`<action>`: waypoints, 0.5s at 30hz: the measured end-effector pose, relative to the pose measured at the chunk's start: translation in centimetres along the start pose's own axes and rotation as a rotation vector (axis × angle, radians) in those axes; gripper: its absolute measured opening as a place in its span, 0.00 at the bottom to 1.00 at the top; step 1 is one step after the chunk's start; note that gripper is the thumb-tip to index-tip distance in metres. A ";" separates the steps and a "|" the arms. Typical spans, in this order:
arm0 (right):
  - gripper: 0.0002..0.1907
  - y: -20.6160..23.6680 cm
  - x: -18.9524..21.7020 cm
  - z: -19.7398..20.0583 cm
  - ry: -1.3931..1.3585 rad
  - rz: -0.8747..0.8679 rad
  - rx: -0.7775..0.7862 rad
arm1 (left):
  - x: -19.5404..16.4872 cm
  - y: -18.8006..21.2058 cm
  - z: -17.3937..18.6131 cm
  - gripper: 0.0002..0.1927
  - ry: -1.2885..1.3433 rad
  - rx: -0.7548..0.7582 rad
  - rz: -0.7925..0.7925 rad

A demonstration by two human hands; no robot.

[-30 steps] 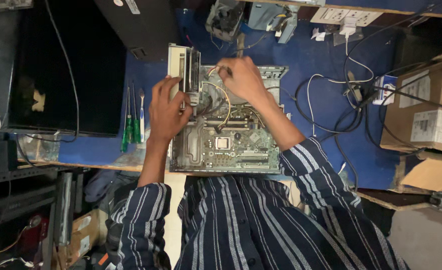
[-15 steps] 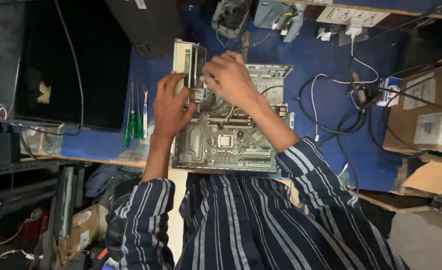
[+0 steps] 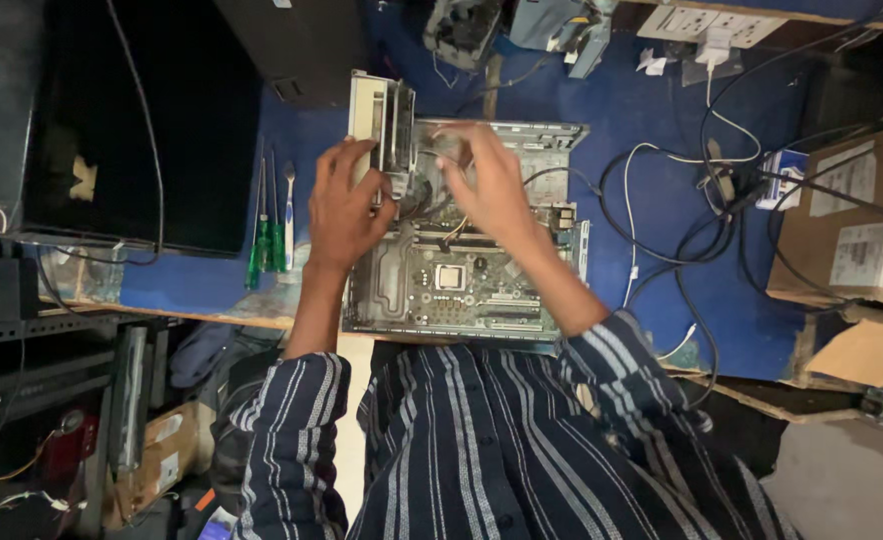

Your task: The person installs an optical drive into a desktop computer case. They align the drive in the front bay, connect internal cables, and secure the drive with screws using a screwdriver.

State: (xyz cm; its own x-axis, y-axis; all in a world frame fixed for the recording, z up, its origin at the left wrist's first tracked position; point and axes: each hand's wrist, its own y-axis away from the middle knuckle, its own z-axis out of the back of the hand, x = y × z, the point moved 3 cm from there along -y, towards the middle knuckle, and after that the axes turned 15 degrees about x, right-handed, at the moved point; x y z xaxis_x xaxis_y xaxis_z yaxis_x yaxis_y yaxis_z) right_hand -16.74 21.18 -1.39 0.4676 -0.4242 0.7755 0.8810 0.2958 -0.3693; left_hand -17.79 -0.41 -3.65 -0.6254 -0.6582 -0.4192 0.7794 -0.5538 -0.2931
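An open computer case [image 3: 462,270] is laid on the blue desk [image 3: 652,260], its board and bare processor socket [image 3: 449,277] exposed. The beige drive [image 3: 374,125] at 11 o'clock is gripped by the left hand [image 3: 347,205]. The right hand [image 3: 492,180] is curled over cables at 12 o'clock; its pinch cannot be told. Screwdrivers [image 3: 267,235] lie untouched at 9 o'clock.

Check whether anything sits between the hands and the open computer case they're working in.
Nothing visible does. The left hand rests on the beige drive unit at the case's far left corner. The right hand is already down inside the open computer case, among loose wires above the motherboard. What its fingertips touch is hidden.
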 end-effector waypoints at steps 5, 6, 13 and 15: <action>0.06 1.5 -2.4 -5.3 -0.637 -0.378 -0.018 | -0.5 -0.2 -0.1 0.10 -0.024 0.023 -0.020; 0.09 1.1 -3.0 -5.8 -0.834 -0.395 -0.025 | -0.6 -0.2 0.0 0.10 -0.020 0.019 -0.024; 0.09 -1.5 -3.9 -6.1 -1.046 -0.699 0.080 | -0.9 -0.3 0.7 0.10 0.008 0.001 -0.037; 0.08 -1.9 -4.0 -5.6 -1.039 -0.766 0.145 | -0.8 -0.4 0.8 0.10 0.005 0.003 -0.037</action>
State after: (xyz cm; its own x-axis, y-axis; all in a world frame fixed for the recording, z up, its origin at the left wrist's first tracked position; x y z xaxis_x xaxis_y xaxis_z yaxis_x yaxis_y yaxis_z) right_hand -19.89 17.51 -6.61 -0.4808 0.3132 0.8190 0.8508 0.3923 0.3495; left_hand -17.62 -0.11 -2.52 -0.6538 -0.6343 -0.4126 0.7553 -0.5796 -0.3059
